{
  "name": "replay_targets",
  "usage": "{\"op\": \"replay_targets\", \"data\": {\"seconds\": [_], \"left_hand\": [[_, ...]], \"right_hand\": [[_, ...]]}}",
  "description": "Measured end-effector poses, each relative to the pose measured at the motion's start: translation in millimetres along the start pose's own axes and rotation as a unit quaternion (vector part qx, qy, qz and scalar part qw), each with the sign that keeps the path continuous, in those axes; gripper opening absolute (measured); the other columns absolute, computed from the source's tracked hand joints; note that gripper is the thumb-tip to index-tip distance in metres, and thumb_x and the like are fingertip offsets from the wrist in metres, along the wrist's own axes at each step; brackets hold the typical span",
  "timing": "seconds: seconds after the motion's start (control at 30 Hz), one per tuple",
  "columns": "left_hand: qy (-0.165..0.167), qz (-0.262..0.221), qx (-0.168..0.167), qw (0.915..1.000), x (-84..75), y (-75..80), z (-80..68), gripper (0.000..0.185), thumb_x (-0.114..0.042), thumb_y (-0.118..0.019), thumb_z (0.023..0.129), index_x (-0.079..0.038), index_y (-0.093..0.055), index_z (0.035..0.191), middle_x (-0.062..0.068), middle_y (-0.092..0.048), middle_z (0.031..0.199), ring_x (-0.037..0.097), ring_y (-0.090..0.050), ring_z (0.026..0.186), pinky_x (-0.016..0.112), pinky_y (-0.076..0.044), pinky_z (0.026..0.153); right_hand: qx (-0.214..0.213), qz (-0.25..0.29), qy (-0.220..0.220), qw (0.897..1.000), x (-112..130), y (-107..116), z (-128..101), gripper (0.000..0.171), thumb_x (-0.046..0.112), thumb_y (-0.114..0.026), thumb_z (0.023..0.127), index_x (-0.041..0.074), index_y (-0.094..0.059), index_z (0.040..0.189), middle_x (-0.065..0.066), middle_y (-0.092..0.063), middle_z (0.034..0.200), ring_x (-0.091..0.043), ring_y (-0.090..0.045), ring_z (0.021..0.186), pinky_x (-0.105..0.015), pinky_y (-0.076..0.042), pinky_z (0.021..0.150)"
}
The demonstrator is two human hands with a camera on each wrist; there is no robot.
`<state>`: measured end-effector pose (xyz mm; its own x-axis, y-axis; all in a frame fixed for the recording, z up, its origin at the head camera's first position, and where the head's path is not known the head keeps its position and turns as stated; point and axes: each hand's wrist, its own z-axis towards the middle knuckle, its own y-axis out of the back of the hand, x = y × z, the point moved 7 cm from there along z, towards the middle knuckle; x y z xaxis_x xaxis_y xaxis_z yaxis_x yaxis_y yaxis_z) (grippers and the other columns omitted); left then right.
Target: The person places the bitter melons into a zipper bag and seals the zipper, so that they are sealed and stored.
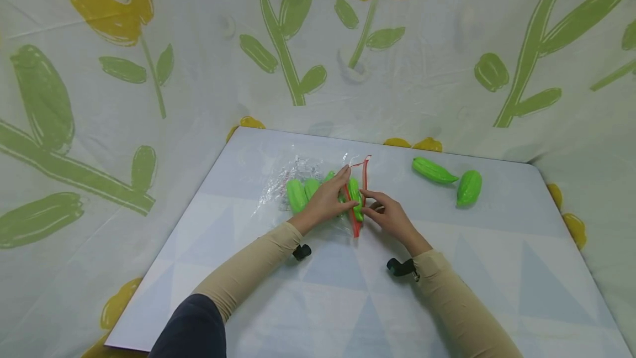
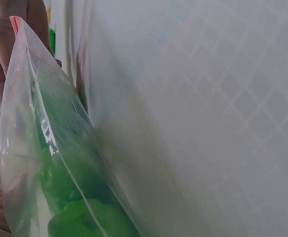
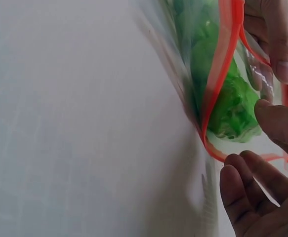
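A clear zip bag [image 1: 276,195] with a red zip edge [image 1: 366,175] lies on the table with several green toy vegetables [image 1: 296,196] inside. My left hand [image 1: 325,199] reaches over the bag and holds its mouth by the red edge, thumb and fingers on either side of the film. Just inside the mouth sits one green toy vegetable [image 3: 232,111]. Right at that opening is my right hand [image 1: 390,218], its fingers spread and slightly bent. The right thumb [image 3: 277,118] is close to the vegetable's end; whether they touch, I cannot tell.
Two more green toy vegetables, a long ridged one [image 1: 434,170] and a plumper one [image 1: 469,188], lie to the right of the bag. The pale patterned table [image 1: 338,314] ends at the back against a flower-printed cloth [image 1: 199,43].
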<state>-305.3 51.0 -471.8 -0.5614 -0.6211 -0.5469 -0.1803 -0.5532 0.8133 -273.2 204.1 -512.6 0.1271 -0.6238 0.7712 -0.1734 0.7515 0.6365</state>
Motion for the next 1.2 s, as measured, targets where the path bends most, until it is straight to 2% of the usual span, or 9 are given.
{"op": "replay_targets", "data": {"seconds": [0.13, 0.3, 0.63, 0.9, 1.07, 1.2], "left_hand": [[-0.001, -0.004, 0.001, 1.0, -0.2, -0.4, -0.2, 0.089, -0.043, -0.067, 0.083, -0.008, -0.019, 0.149, -0.001, -0.01, 0.155, 0.016, -0.018, 0.14, 0.034, -0.028, 0.109], [-0.001, -0.007, -0.001, 1.0, -0.3, -0.7, -0.6, 0.089, -0.043, -0.067, 0.082, -0.008, -0.02, 0.148, -0.002, -0.011, 0.155, 0.016, -0.019, 0.14, 0.034, -0.029, 0.109], [-0.006, -0.005, -0.004, 1.0, -1.2, -1.4, -1.4, 0.089, -0.042, -0.068, 0.082, -0.01, -0.018, 0.149, -0.003, -0.01, 0.155, 0.017, -0.019, 0.139, 0.034, -0.029, 0.109], [-0.012, -0.002, -0.005, 0.9999, -2.3, 0.1, -1.6, 0.09, -0.042, -0.069, 0.082, -0.008, -0.019, 0.148, -0.002, -0.01, 0.155, 0.019, -0.023, 0.138, 0.034, -0.031, 0.108], [-0.012, -0.002, -0.002, 0.9999, -2.2, 0.1, -1.7, 0.09, -0.042, -0.068, 0.082, -0.008, -0.019, 0.148, -0.002, -0.01, 0.155, 0.018, -0.022, 0.139, 0.033, -0.029, 0.109], [-0.01, -0.005, -0.001, 0.9999, -2.2, 0.6, -2.3, 0.089, -0.041, -0.068, 0.082, -0.008, -0.019, 0.148, -0.003, -0.01, 0.155, 0.018, -0.022, 0.139, 0.033, -0.029, 0.109]], "right_hand": [[-0.006, -0.008, -0.001, 1.0, -3, 6, -2, 0.051, 0.033, -0.062, 0.089, 0.03, -0.046, 0.137, 0.002, -0.05, 0.133, -0.021, -0.058, 0.099, -0.037, -0.053, 0.077], [-0.012, -0.01, -0.01, 1.0, -8, 16, -5, 0.049, 0.032, -0.061, 0.09, 0.033, -0.046, 0.137, 0.0, -0.051, 0.132, -0.021, -0.057, 0.098, -0.036, -0.053, 0.076], [-0.035, -0.015, -0.026, 0.999, -25, 35, -12, 0.048, 0.037, -0.06, 0.09, 0.034, -0.047, 0.135, -0.003, -0.056, 0.121, -0.021, -0.057, 0.099, -0.036, -0.053, 0.077], [-0.057, -0.025, -0.028, 0.998, -40, 51, -20, 0.046, 0.043, -0.055, 0.091, 0.034, -0.046, 0.135, -0.003, -0.056, 0.118, -0.021, -0.057, 0.099, -0.037, -0.053, 0.077], [-0.071, -0.025, -0.032, 0.997, -48, 61, -27, 0.046, 0.045, -0.052, 0.091, 0.032, -0.047, 0.135, -0.005, -0.056, 0.118, -0.023, -0.057, 0.1, -0.038, -0.052, 0.077], [-0.089, -0.029, -0.023, 0.995, -51, 73, -34, 0.044, 0.04, -0.052, 0.093, 0.027, -0.048, 0.135, -0.008, -0.056, 0.118, -0.025, -0.058, 0.098, -0.039, -0.053, 0.075]]}}
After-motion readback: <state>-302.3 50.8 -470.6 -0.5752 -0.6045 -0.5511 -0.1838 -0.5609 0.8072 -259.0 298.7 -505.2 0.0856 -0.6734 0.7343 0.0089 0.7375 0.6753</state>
